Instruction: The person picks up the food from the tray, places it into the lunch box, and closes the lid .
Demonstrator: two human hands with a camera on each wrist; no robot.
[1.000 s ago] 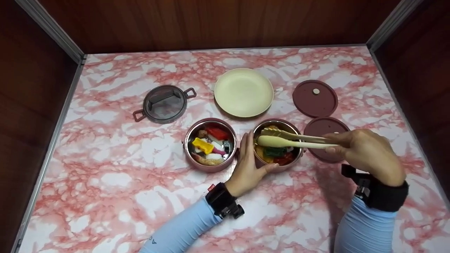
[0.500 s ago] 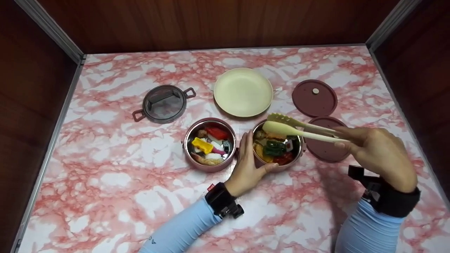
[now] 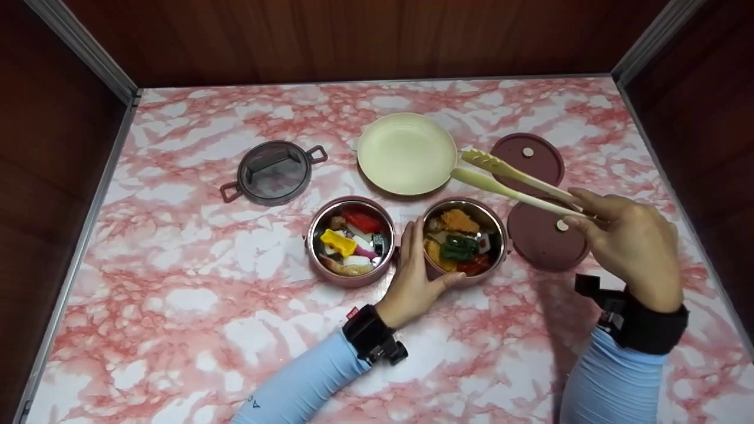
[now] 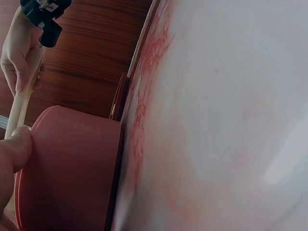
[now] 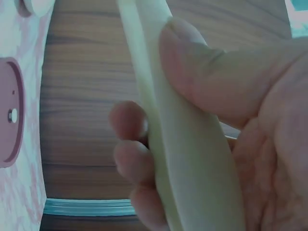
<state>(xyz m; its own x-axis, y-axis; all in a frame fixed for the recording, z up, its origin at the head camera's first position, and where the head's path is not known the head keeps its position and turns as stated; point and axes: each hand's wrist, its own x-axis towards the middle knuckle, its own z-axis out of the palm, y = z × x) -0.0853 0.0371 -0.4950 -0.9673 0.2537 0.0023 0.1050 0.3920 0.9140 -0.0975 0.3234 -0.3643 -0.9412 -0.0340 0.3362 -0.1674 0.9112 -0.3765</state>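
My right hand (image 3: 636, 241) grips a pair of pale yellow tongs (image 3: 518, 197), its thumb and fingers around the arms in the right wrist view (image 5: 187, 134). The tongs' tips are apart with nothing between them, in the air right of the cream plate (image 3: 406, 156). My left hand (image 3: 412, 282) holds the right pink pot (image 3: 502, 262), fingers along its left side and thumb at the near rim. Inside lie a green toy pepper (image 3: 459, 248), an orange piece (image 3: 459, 221) and other toy food. Left of this hand stands a second pink pot (image 3: 353, 282), also filled with toy food.
Two maroon lids (image 3: 545, 241) with pale knobs lie at the right. A grey see-through lid (image 3: 275, 172) with two maroon handles lies at the left. Dark wooden panels (image 3: 377, 41) border the marbled table (image 3: 206, 341).
The right hand has lifted the tongs out of the right pot and swung their tips up and away towards the plate. The orange piece now shows in the pot. The left hand stays put.
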